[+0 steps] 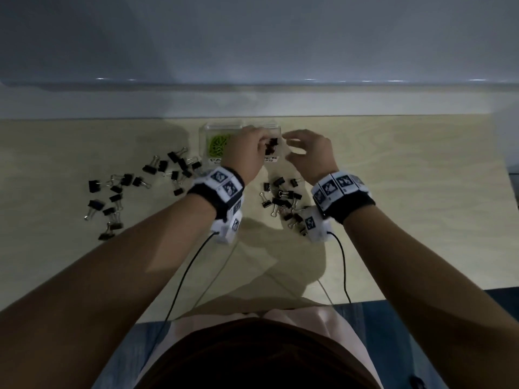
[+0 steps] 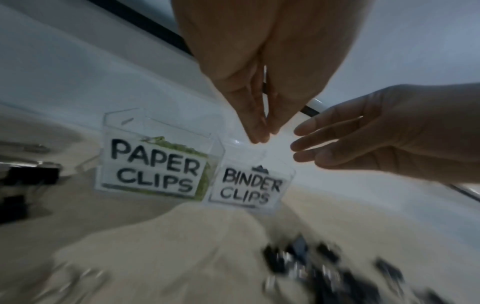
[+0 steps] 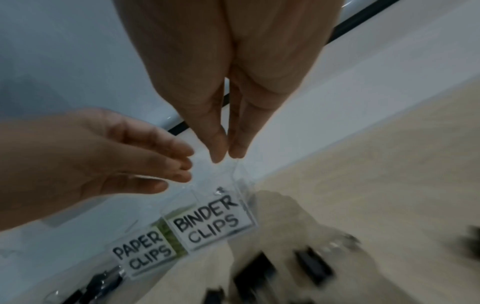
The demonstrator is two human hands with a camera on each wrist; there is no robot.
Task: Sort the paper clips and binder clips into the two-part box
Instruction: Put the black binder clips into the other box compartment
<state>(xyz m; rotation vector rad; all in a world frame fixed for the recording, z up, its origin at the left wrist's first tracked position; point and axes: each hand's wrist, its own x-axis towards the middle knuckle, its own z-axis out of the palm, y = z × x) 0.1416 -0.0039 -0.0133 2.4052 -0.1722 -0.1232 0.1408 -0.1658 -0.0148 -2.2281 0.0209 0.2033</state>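
Note:
A clear two-part box point(image 1: 207, 130) stands at the back of the table. Its left part, labelled PAPER CLIPS point(image 2: 153, 166), holds green paper clips point(image 1: 219, 144). Its right part, labelled BINDER CLIPS point(image 2: 249, 189), holds black binder clips point(image 1: 271, 146). My left hand point(image 1: 262, 138) hovers over the right part with straight fingers point(image 2: 255, 131) and holds nothing. My right hand point(image 1: 290, 147) hangs just right of the box, fingers point(image 2: 311, 142) loosely extended and empty. Loose black binder clips lie in a left scatter point(image 1: 126, 186) and a middle heap point(image 1: 283, 200).
The light wooden table point(image 1: 407, 206) ends at a grey wall behind the box. Its front edge runs near my lap, and blue floor shows beyond it. Black cables point(image 1: 185, 276) hang from both wrist units across the near table.

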